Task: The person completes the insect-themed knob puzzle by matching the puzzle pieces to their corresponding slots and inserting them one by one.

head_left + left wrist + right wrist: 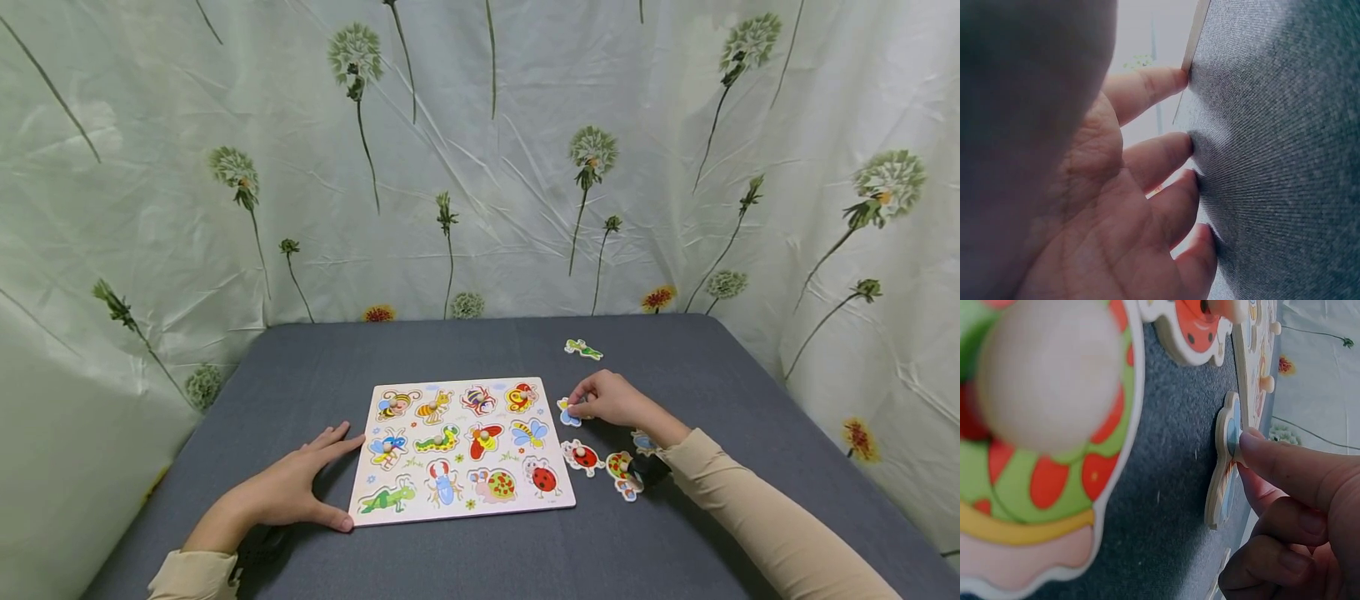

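A wooden peg puzzle board (465, 510) with insect pictures lies on the table. Knobbed pieces sit in its upper rows; the bottom-row pictures show no knobs. My left hand (292, 487) lies at its left side, fingers extended, thumb and index finger touching the edge. In the left wrist view, the fingertips of this left hand (1116, 206) rest against the cloth and board edge. Right of the board, my right hand (611, 400) pinches the knob of a blue puzzle piece (1225, 469) between thumb and index finger. Whether that piece is off the table I cannot tell.
Near the right hand lie a ladybug piece (588, 459), a snail piece (618, 464) and another blue piece (642, 442), partly hidden by the wrist. A green grasshopper piece (583, 349) lies farther back. Behind the dark table (450, 350) hangs a flowered curtain (510, 208).
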A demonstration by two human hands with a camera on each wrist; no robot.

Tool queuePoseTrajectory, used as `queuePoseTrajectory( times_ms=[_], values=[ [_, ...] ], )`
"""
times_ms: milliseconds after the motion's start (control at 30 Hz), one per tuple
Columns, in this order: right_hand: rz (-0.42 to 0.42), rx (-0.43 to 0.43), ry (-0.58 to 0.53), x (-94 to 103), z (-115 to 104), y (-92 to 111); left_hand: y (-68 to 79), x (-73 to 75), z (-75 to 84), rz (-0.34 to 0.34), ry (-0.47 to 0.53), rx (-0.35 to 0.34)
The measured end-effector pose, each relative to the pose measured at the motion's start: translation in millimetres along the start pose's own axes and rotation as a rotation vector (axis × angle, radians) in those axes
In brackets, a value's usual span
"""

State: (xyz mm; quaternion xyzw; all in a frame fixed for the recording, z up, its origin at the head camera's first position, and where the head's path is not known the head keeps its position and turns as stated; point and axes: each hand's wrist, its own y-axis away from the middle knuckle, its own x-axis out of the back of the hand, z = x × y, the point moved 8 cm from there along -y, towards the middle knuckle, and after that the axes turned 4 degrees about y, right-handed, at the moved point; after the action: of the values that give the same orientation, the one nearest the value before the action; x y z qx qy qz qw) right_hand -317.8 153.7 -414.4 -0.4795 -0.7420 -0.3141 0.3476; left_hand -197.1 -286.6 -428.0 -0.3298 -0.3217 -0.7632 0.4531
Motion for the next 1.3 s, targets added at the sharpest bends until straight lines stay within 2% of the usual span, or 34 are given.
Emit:
queuePoseTrajectory(
  times_ms=[267,600,833,1300],
  values=[
    [0.001,-0.022,0.018,1.3,1.5,1.4,0.0,0.5,0.2,0.004,-0.008,-0.015],
    [0.019,-0.008,0.037,2.9,3.7,-0.2,0.1,3.7,4.3,0.007,-0.020,-0.029],
    [0.012,-0.010,0.028,2.5,3.7,-0.6,0.5,-0.9,-0.1,-0.005,0.021,-0.005],
    [-0.018,0.045,0.046,1.5,4.1,-2.3,-0.3,-1.0,-0.8,0.000,-0.003,-0.002]
  ],
)
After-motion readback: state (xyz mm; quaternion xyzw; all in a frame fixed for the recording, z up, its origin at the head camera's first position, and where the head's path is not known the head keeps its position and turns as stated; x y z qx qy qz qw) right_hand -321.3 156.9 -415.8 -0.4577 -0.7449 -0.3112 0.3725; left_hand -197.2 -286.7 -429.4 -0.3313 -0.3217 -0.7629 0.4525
